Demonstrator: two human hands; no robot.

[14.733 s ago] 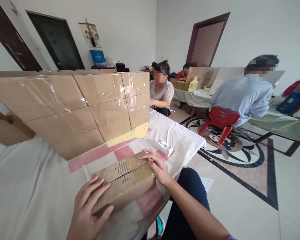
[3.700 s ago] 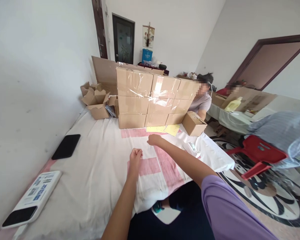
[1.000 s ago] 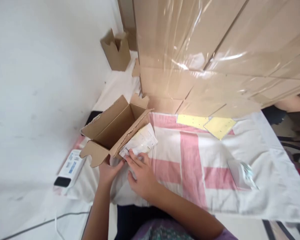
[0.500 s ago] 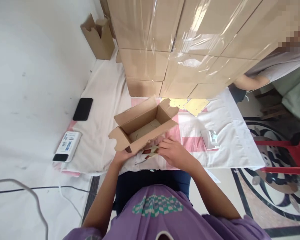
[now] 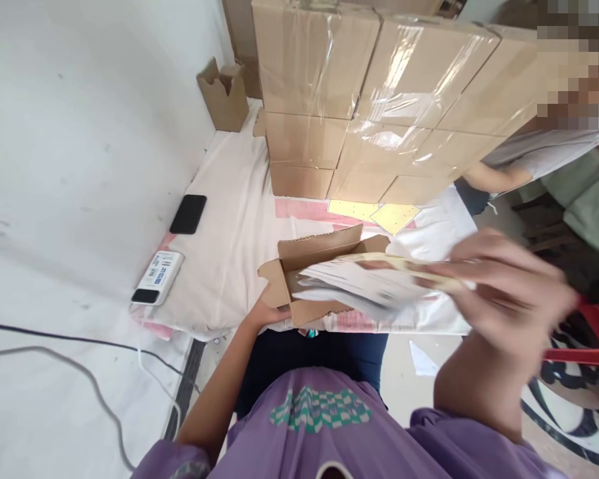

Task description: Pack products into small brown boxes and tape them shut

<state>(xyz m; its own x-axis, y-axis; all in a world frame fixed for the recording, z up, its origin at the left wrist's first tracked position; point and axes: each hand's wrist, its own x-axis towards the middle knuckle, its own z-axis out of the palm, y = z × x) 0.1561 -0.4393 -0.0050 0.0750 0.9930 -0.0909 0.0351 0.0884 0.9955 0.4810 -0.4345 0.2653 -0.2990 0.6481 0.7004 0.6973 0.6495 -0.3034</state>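
Observation:
An open cardboard box [image 5: 309, 249] sits at the near edge of the cloth-covered table [image 5: 229, 233]. My left hand [image 5: 262, 313] grips the box's near left corner from below. My right hand [image 5: 504, 283], raised close to the camera and blurred by motion, is closed on a bundle of white printed packets [image 5: 359, 283]. The bundle's far end hangs over the box's opening.
A wall of taped cardboard boxes [image 5: 379, 100] stands behind the open box, with two yellow sheets [image 5: 374, 213] at its foot. A black phone [image 5: 188, 213] and a white device [image 5: 157, 277] lie at the left. Another person [image 5: 539, 150] sits at the right. Cables [image 5: 80, 346] run below the table.
My right hand has risen from the table edge with the packets and now holds them over the box. The left hand stays on the box. The view has tilted slightly.

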